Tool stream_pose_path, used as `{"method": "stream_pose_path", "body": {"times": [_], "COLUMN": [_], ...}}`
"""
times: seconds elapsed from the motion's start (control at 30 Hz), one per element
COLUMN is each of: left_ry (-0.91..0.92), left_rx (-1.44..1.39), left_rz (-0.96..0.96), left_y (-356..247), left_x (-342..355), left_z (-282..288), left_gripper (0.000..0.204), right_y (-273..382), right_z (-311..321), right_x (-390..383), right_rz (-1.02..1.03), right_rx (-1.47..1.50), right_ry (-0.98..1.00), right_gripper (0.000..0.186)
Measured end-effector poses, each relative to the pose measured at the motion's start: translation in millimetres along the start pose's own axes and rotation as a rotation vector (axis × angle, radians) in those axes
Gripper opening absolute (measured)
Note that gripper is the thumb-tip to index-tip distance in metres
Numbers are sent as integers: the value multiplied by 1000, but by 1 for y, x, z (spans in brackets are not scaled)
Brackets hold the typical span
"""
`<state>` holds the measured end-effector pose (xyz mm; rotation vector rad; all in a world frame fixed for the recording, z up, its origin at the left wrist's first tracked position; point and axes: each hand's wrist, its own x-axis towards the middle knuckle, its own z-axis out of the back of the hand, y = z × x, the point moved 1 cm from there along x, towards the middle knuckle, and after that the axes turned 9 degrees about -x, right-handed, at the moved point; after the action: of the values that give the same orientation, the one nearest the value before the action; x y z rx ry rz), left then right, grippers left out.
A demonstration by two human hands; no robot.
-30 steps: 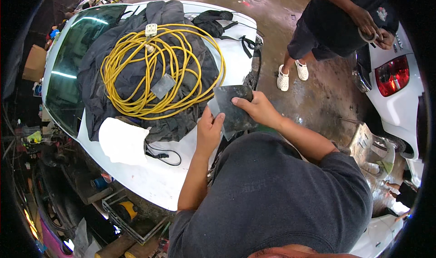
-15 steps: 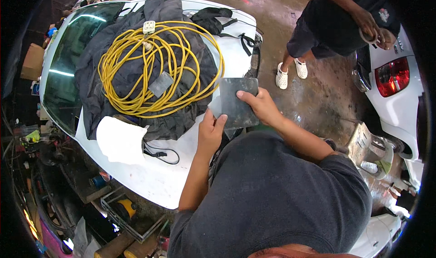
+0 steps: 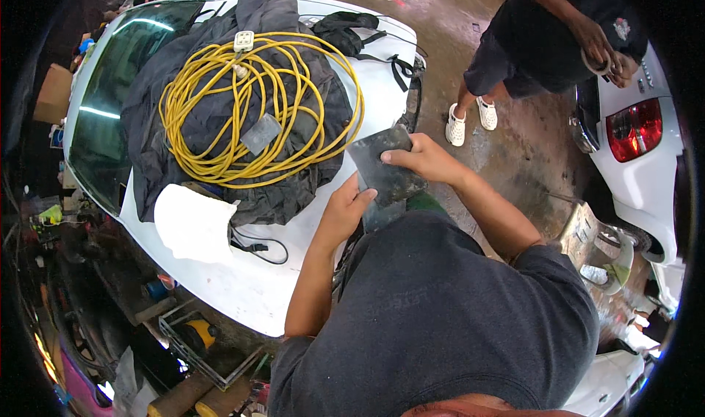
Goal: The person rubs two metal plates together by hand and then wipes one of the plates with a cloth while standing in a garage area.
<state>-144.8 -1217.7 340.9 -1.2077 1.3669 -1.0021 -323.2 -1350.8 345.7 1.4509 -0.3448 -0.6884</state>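
Your left hand (image 3: pixel 345 210) pinches the lower edge of a dark grey sheet (image 3: pixel 383 169), fingers closed on it; your right hand (image 3: pixel 420 158) grips its upper right edge, fingers curled over; the sheet is held just off the white car hood (image 3: pixel 257 285); beyond lie a white cloth (image 3: pixel 192 222), a coiled yellow cord (image 3: pixel 250 109) on a dark cloth (image 3: pixel 158 134); farther right, another person's hands (image 3: pixel 606 53).

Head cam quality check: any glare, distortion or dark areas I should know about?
Head view: strong fisheye, the white car hood bows and the corners go black; glare streaks on the windshield; the left edge under the hood is deep in shadow; the hands and the dark sheet they hold are sharp and evenly lit.
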Motion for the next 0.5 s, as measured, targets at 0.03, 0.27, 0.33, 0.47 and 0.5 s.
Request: {"method": "stream_pose_path", "body": {"times": [0.03,0.27,0.33,0.47,0.5], "left_ry": [-33,-341,-345,-203,-164], "left_rx": [4,209,115,-108,-254], "left_rz": [3,-72,0,-63,-215], "left_y": [-9,25,44,47,47], "left_x": [1,-15,-19,-23,-26], "left_z": [-3,42,37,0,-8], "left_gripper": [38,29,29,41,46], "right_y": [-16,-21,-17,-25,-23], "right_z": [3,-14,-26,-50,-58], "right_x": [2,-7,-6,1,1], "right_rz": [-38,-225,-251,-171,-154], "right_rx": [58,730,847,1045,1031], "right_ry": [-57,-203,-238,-82,-45], "right_gripper": [33,39,40,37,38]}}
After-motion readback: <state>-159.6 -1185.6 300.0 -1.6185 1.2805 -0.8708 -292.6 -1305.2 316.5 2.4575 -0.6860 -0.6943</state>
